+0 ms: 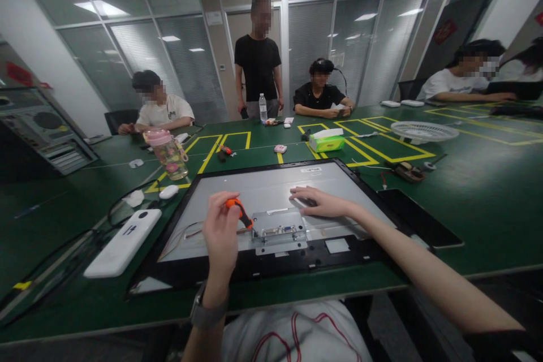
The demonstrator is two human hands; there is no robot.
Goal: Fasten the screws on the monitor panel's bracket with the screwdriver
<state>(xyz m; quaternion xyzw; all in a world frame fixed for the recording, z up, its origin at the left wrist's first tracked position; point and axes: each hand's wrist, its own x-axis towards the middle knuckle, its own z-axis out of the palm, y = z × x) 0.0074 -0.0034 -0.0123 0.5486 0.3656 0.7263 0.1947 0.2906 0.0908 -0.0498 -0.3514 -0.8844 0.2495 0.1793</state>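
Observation:
My left hand (pixel 221 226) is closed around an orange and black screwdriver (pixel 240 212). The tool slants down to the left end of a metal bracket box (pixel 280 229) with a row of connector ports along its near side. That box sits on the back of a flat display panel (pixel 254 181) with a black frame, lying face down on the table. My right hand (pixel 322 202) rests on the panel just beyond the box, its fingers stretched out flat. Thin wires (pixel 186 235) lie across the panel to the left of the box. The screwdriver's tip is too small to make out.
A white power bank (pixel 124 243) and black cables (pixel 55 263) lie left of the panel, near a pink-lidded bottle (pixel 166 154). Behind stand a green tissue pack (pixel 326 140) and a white fan grille (pixel 424 131). A dark phone-like slab (pixel 418 216) is at right. Several people sit or stand across.

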